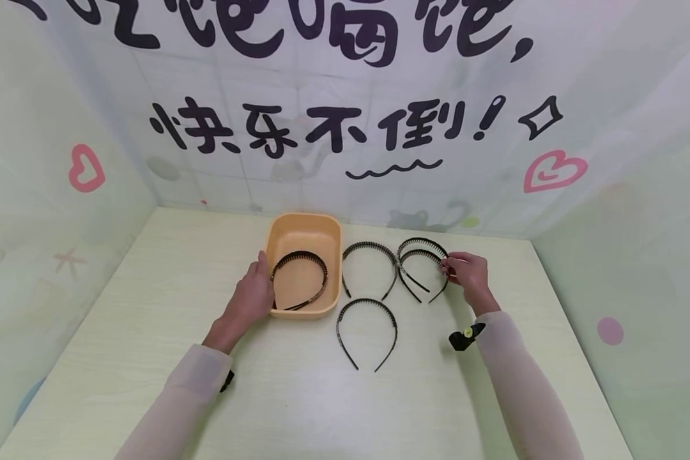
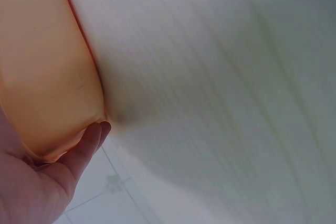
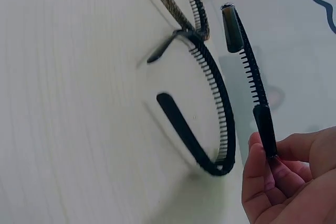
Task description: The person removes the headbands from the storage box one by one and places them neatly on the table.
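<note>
My right hand [image 1: 467,271] pinches one end of a black toothed headband [image 3: 265,127] between thumb and fingers. It is held edge-on in the right wrist view, beside a second black headband [image 3: 227,114] on the table. From the head view these two overlap. On the left, my left hand [image 1: 254,291] grips the left side of an orange tray [image 1: 336,281]. Its fingers [image 2: 86,145] press at the tray's lower edge in the left wrist view. Inside the tray lies a black headband [image 1: 301,254], its legs partly behind the near rim.
Just right of the tray lies a toothed headband [image 1: 370,244], with another headband [image 1: 368,300] nearer to me. All stand on a pale wood-grain table [image 1: 345,409]. Printed cloth walls [image 1: 299,185] rise behind and at both sides.
</note>
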Demonstrator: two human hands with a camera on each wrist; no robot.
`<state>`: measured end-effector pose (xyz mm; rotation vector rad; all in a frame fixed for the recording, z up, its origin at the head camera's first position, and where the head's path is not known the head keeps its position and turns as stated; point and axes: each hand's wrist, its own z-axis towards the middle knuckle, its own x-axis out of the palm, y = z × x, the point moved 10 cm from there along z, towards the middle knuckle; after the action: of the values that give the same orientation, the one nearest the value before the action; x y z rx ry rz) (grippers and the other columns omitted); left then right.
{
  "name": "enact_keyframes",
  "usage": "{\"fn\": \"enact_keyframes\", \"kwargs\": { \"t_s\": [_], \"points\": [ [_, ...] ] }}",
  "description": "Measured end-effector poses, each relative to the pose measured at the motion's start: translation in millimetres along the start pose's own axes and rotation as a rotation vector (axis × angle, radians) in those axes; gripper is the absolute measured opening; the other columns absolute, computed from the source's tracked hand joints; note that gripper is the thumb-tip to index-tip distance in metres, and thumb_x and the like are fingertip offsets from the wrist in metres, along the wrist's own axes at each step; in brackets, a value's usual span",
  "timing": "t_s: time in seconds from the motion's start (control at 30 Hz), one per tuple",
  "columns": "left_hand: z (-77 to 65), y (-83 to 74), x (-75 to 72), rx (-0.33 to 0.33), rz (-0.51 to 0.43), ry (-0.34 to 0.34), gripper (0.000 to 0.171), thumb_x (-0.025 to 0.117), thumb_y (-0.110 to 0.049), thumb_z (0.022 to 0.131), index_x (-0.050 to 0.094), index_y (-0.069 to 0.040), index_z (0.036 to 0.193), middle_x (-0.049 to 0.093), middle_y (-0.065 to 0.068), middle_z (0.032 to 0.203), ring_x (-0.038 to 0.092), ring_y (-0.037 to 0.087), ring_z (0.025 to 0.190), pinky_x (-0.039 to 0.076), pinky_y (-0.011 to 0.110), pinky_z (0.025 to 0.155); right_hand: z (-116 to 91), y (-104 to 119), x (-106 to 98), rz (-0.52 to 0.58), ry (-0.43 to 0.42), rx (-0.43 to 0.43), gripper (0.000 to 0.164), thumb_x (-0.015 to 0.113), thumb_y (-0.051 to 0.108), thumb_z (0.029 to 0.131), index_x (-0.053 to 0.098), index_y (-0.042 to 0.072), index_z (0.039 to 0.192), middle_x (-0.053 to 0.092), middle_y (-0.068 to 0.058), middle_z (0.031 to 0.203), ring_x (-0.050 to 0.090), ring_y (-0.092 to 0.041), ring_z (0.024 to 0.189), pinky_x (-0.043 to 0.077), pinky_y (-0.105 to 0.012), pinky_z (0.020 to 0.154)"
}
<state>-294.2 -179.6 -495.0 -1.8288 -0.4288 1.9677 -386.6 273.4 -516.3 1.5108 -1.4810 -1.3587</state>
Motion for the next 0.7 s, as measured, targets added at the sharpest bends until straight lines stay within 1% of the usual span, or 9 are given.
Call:
{"fn": "enact_keyframes", "kwargs": {
  "t_s": [0.13,0.3,0.53,0.7],
  "points": [
    [0.3,-0.6,0.6,0.002,0.002,0.001,0.062,0.040,-0.003,0.100,0.010,0.017,0.151,0.044,0.039,0.134,0.060,0.048,0.103,0.053,0.055,0.081,2.5,-7.4,-11.8,0.008,-0.024,0.012,0.034,0.055,0.005,0.098,0.059,-0.008,0.129,0.073,0.003,0.083,0.067,-0.004,0.069,0.057,-0.022,0.067],
    [0.3,-0.6,-0.2,0.001,-0.005,0.003,0.062,0.041,-0.003,0.101,0.010,0.017,0.151,0.044,0.039,0.135,0.060,0.048,0.103,0.053,0.055,0.082,4.9,-15.4,-28.2,0.004,-0.061,0.028,0.035,0.053,0.005,0.099,0.057,-0.008,0.132,0.069,0.010,0.075,0.066,-0.002,0.066,0.056,-0.020,0.065],
    [-1.6,-0.8,-1.7,-0.006,-0.005,0.006,0.061,0.040,-0.003,0.101,0.010,0.017,0.151,0.043,0.039,0.136,0.060,0.048,0.103,0.053,0.054,0.082,10.5,-25.7,-50.5,0.002,-0.105,0.075,0.035,0.053,0.007,0.099,0.058,-0.004,0.132,0.069,0.012,0.074,0.066,0.000,0.067,0.055,-0.020,0.063],
    [-2.0,-1.3,-1.8,-0.007,0.000,0.013,0.061,0.040,-0.003,0.101,0.010,0.017,0.151,0.042,0.040,0.136,0.061,0.047,0.101,0.053,0.053,0.081,12.8,-32.9,-66.7,0.008,-0.135,0.101,0.036,0.053,0.007,0.099,0.057,-0.003,0.133,0.067,0.015,0.070,0.066,0.001,0.066,0.055,-0.019,0.062]
  ]
}}
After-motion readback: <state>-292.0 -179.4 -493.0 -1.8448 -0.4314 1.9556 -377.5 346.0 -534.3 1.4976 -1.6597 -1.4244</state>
